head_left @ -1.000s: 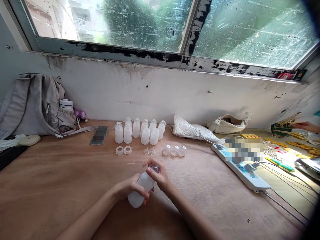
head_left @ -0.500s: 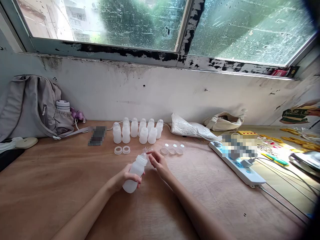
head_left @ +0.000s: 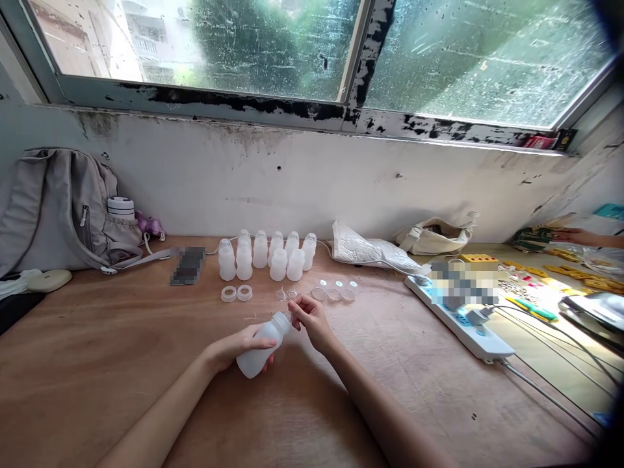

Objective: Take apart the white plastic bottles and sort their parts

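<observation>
A: The hands are apart, right? What has each got?

B: Yes, apart. The left hand (head_left: 238,346) is wrapped round the body of a tilted bottle (head_left: 254,359), open neck towards the right hand (head_left: 308,320), whose fingertips pinch what looks like a small clear piece (head_left: 290,317) at the rim.

A: And where's that bottle?

B: On the near side of the standing bottles (head_left: 244,263), above the table (head_left: 121,351).

A: Any tips for working at that rim?

B: Grip the body firmly without squeezing it, since a squashed wall could distort the neck. Hold the piece lightly by its edge, square to the opening, and turn the bottle rather than forcing the piece.

A: What else is around?

B: White rings (head_left: 229,294) and thin clear pieces (head_left: 280,296) just in front of the standing bottles; shallow clear rings (head_left: 333,296) and small white discs (head_left: 338,284) to their right.
</observation>
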### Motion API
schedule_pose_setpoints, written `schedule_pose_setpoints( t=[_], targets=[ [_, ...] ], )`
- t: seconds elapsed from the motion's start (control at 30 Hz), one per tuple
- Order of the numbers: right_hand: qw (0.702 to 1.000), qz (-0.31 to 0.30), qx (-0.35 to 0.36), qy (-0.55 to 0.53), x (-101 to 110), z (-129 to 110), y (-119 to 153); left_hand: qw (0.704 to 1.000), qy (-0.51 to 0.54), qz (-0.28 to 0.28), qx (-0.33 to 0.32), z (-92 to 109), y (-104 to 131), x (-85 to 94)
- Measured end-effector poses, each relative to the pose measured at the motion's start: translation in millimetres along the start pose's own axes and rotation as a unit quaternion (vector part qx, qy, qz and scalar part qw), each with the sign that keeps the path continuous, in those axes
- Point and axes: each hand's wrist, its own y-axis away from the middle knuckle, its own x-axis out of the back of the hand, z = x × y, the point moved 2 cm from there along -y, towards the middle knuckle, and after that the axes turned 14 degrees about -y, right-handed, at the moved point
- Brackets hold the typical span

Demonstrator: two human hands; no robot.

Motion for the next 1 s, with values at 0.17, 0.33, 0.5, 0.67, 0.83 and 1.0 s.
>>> schedule_pose_setpoints(
  t=[0.17, 0.33, 0.5, 0.67, 0.83, 1.0],
  targets=[
    [0.998, 0.006, -0.02, -0.054, 0.3, 1.7, -0.6, 0.998, 0.053, -0.025, 0.003, -4.4, 1.1, 3.6],
    [0.998, 0.035, 0.0, -0.049, 11.7, -1.0, -5.6, 0.991, 0.135, -0.009, -0.015, -5.7, 3.1, 12.6],
    [0.991, 0.032, 0.056, 0.118, 21.0, -3.5, -9.2, 0.98, 0.16, 0.11, -0.041, -5.2, -2.8, 23.3],
    [0.938, -0.044, 0.123, 0.321, 14.4, 2.7, -5.6, 0.954, 0.08, 0.265, -0.114, -2.6, -7.1, 30.2],
    [0.894, -0.045, 0.159, 0.415, 1.9, 2.8, -2.8, 0.911, -0.063, 0.375, -0.157, -8.9, -11.4, 37.7],
    [0.877, -0.056, 0.215, 0.426, -20.9, -11.4, -8.3, 0.877, -0.167, 0.411, -0.186, -17.8, -17.0, 42.8]
  ],
)
